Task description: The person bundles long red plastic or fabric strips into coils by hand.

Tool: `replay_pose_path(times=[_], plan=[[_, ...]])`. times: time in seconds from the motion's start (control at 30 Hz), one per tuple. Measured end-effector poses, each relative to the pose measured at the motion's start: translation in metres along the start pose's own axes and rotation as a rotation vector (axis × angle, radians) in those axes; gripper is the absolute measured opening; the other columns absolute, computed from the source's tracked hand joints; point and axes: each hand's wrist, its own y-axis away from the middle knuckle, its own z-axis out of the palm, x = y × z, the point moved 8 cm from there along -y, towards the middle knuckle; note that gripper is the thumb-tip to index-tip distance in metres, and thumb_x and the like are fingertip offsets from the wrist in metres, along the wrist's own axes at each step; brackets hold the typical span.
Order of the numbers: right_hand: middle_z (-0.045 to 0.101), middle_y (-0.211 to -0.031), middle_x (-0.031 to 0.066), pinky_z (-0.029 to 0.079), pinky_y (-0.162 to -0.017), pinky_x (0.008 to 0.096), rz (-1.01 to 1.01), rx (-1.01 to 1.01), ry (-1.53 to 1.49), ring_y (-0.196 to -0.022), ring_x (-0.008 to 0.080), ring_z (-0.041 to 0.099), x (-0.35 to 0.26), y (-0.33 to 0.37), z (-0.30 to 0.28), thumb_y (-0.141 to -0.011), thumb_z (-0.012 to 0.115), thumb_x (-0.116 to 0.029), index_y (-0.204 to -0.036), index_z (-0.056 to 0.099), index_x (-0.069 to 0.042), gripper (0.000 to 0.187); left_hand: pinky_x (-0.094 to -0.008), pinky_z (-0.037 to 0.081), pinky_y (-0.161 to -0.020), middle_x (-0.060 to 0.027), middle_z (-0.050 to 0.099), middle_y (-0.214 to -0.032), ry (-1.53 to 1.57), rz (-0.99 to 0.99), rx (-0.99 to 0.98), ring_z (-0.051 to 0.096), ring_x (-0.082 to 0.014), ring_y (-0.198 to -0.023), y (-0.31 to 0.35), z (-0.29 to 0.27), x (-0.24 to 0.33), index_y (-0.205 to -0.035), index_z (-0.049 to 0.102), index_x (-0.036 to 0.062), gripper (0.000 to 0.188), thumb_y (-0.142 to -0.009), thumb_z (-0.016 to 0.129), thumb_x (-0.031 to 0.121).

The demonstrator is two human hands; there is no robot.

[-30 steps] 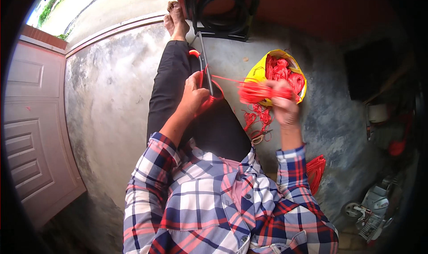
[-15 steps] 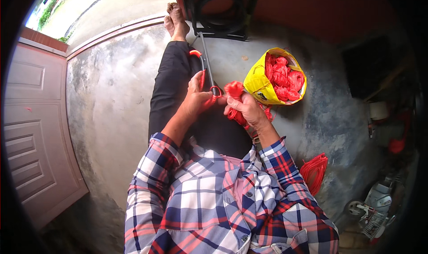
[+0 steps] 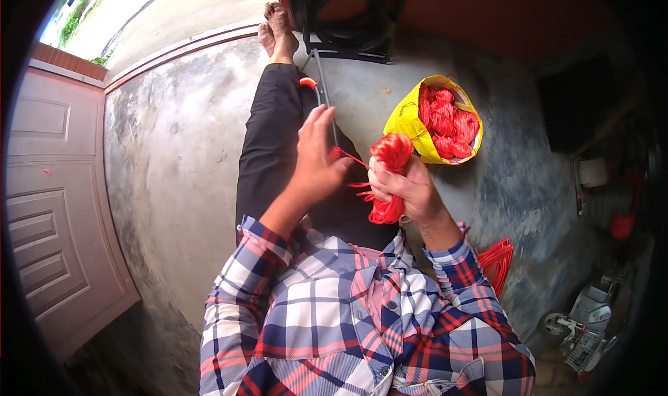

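My right hand (image 3: pixel 412 187) is closed round a bundle of red cord (image 3: pixel 392 152), its looped top standing above my fist and loose strands hanging below. A taut red strand (image 3: pixel 355 158) runs from the bundle leftward to beside my left thumb. My left hand (image 3: pixel 316 156) has its fingers stretched upward and the thumb out. It is next to a grey metal tube frame (image 3: pixel 322 73) that lies along my black-trousered leg. An orange-red wrap (image 3: pixel 308 82) sits on the frame's upper part. My left hand hides some of the frame.
A yellow bag (image 3: pixel 403 121) stuffed with red cord skeins (image 3: pixel 445 114) stands right of my hands. A flat red cord coil (image 3: pixel 495 265) lies by my right sleeve. A black rack (image 3: pixel 351 17) stands beyond my foot; a pale panelled door (image 3: pixel 52 208) is at left.
My right hand has lifted the cord bundle and drawn it slightly right, away from the frame. My left hand has opened its fingers, and a stretched strand now shows between the hands.
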Motion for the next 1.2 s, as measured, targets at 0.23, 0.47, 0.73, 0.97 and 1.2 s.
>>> replay_pose_path(times=[0.23,0.47,0.73,0.97,1.2], plan=[[0.06,-0.085,0.0041,0.048,-0.077,0.0289,-0.136,-0.025,0.616,-0.08,0.015,0.058,-0.045,-0.028,-0.014,-0.081,0.055,-0.007,-0.104,0.061,0.001,0.024,-0.0179,0.041,-0.06,0.0032,0.057,-0.081,0.744,-0.417,0.191,0.05,-0.0026,-0.067,-0.008,-0.015,-0.018,-0.106,0.058,0.0019,0.016,-0.092,0.063,0.008],[0.063,-0.096,0.0196,0.05,-0.073,0.0409,-0.209,0.051,1.213,-0.086,0.0384,0.062,0.058,-0.094,-0.026,-0.076,0.062,-0.006,-0.096,0.066,-0.003,0.021,-0.0339,0.047,-0.06,-0.0088,0.056,-0.079,0.049,-0.191,0.203,0.058,-0.0223,-0.067,-0.005,-0.002,-0.058,-0.093,0.059,0.0023,0.007,-0.092,0.056,0.009],[0.06,-0.114,0.0113,0.05,-0.089,0.0334,-0.516,0.132,0.909,-0.104,0.0232,0.061,0.001,-0.064,-0.001,-0.075,0.076,-0.008,-0.111,0.063,-0.002,0.039,-0.0375,0.047,-0.06,-0.0115,0.056,-0.073,-0.233,0.082,0.41,0.059,-0.0297,-0.067,-0.02,-0.05,0.032,-0.083,0.054,0.0013,0.008,-0.091,0.053,0.003],[0.064,-0.116,0.0107,0.044,-0.101,0.0432,-0.371,0.34,-0.299,-0.108,0.0251,0.061,-0.035,-0.04,-0.1,-0.094,0.059,-0.033,-0.11,0.062,-0.005,0.033,-0.0187,0.035,-0.051,0.0001,0.055,-0.075,0.823,-0.608,0.018,0.044,-0.004,-0.059,-0.011,-0.008,-0.032,-0.086,0.055,0.0059,0.012,-0.091,0.053,0.017],[0.045,-0.067,0.0022,0.037,-0.046,0.0316,-0.321,0.283,-0.467,-0.05,0.0125,0.041,-0.073,0.074,-0.14,-0.101,0.045,-0.034,-0.109,0.05,-0.005,0.03,-0.0329,0.05,-0.061,-0.018,0.062,-0.069,0.995,-0.847,-0.015,0.062,-0.0259,-0.062,0.007,0.033,-0.066,-0.096,0.046,0.0075,0.036,-0.098,0.044,0.043]])
